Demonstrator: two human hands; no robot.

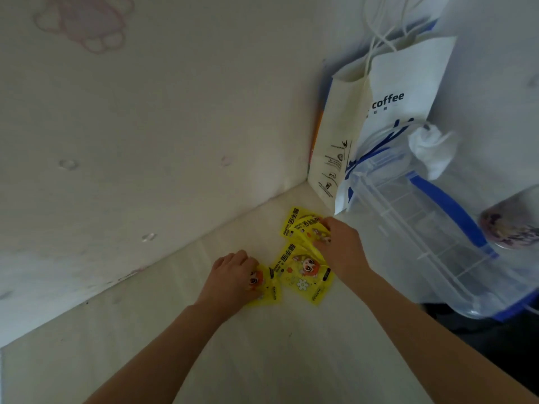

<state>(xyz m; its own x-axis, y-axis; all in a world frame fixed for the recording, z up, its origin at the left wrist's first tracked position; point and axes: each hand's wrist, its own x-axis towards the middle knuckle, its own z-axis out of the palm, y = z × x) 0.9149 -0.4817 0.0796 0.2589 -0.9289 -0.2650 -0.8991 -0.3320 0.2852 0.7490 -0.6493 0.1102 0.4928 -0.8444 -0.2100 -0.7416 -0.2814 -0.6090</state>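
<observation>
Three yellow cartoon-printed packets lie on a pale surface near a corner. My left hand [233,277] grips the crumpled left packet [269,288], its fingers curled over the top. My right hand [339,247] pinches the far packet [297,225], thumb and fingers closed on its near edge. The middle packet [303,275] lies flat between both hands, and my right hand partly covers its upper right corner.
A padded wall [145,141] rises behind the surface. At the right corner stands a white coffee bag [388,103]. A clear plastic box with blue trim [414,228] sits to the right, a crumpled tissue [431,150] above it.
</observation>
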